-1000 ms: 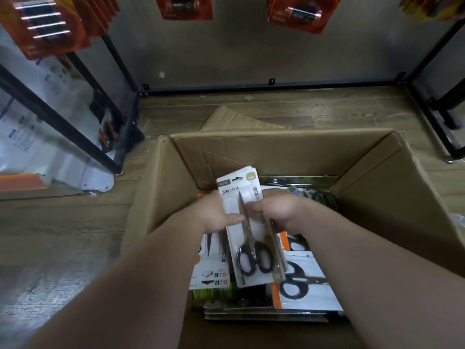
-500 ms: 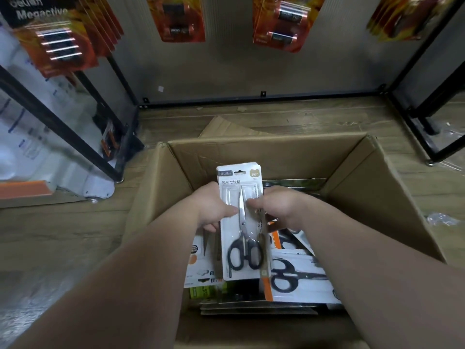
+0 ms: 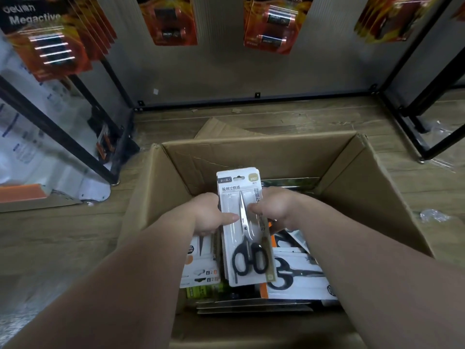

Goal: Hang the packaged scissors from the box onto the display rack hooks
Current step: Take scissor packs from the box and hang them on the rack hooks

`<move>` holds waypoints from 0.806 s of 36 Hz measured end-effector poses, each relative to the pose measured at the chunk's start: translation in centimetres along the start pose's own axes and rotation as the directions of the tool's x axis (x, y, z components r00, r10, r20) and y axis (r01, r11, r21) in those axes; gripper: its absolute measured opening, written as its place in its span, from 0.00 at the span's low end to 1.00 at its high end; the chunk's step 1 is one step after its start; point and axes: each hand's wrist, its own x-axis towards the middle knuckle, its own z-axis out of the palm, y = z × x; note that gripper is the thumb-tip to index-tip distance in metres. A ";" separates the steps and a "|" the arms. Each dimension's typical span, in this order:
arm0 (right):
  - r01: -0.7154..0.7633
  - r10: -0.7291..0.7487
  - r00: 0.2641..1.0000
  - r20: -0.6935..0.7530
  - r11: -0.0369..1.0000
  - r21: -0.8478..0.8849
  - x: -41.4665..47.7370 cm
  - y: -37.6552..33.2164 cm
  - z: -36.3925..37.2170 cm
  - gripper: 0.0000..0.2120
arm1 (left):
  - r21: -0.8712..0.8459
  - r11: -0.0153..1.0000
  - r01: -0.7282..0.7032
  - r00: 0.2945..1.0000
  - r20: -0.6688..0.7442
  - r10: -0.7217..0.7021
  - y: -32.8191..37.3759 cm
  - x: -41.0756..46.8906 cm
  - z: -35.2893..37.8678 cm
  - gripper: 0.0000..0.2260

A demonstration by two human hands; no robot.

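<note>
Both hands, left hand [image 3: 208, 215] and right hand [image 3: 274, 207], pinch a white blister pack of black-handled scissors [image 3: 245, 227] by its edges, upright above the open cardboard box [image 3: 377, 187] of similar packs.

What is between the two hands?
In the head view, a white card pack of black-handled scissors sits between the left hand and right hand; both pinch its edges above the brown cardboard box.

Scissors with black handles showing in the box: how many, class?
3. One is in the pack gripped by the left hand and right hand; another pair lies flat to its right; a third pair peeks out beneath the right wrist. Packs underneath may hide more.
</note>
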 end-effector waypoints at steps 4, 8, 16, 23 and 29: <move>-0.018 0.017 1.000 0.012 0.999 0.051 0.0 0.0 0.0 0.08 | -0.180 0.983 0.033 0.999 0.037 -0.027 0.1 0.2 0.0 0.08; -0.041 0.041 0.999 0.026 0.999 -0.006 0.1 0.3 -0.2 0.11 | -0.153 0.988 0.031 0.998 0.050 -0.023 0.4 -0.1 0.0 0.10; 0.014 0.004 0.999 0.037 0.884 -0.468 -0.7 2.1 -1.8 0.15 | 0.163 0.985 0.059 0.998 -0.028 -0.055 0.5 -0.5 -0.3 0.06; 0.068 0.052 0.992 0.118 0.566 -0.822 -1.1 3.5 -1.2 0.13 | 0.232 0.970 0.075 0.997 -0.037 -0.069 0.9 -0.3 -0.1 0.07; 0.059 0.143 0.978 0.148 0.493 -0.868 -1.5 3.9 -0.6 0.24 | 0.214 0.974 0.073 0.997 -0.023 -0.069 0.7 0.1 -0.1 0.07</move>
